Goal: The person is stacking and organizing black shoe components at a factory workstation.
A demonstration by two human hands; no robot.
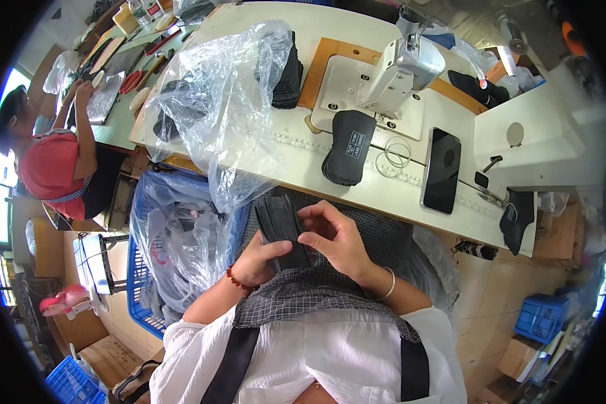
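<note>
My left hand [257,259] is closed round a stack of black fabric pieces [277,219], held above my lap with the thumb across its face. At the stack's right edge is my right hand [340,241], its fingers bent and the thumb apart from the forefinger, with nothing visible between them. Just beyond, on the white table [390,202], lies a stack of black sole-shaped pieces [349,147] with pale print on top. More black pieces [289,77] stand in a pile farther back, partly under clear plastic bags [229,101].
A white sewing machine [400,71] stands on the table. A phone [442,170], a loop of clear cord [397,153] and a black piece [516,219] lie to its right and front. A blue crate [138,286] holding plastic bags is at my left. A co-worker [54,161] sits beyond.
</note>
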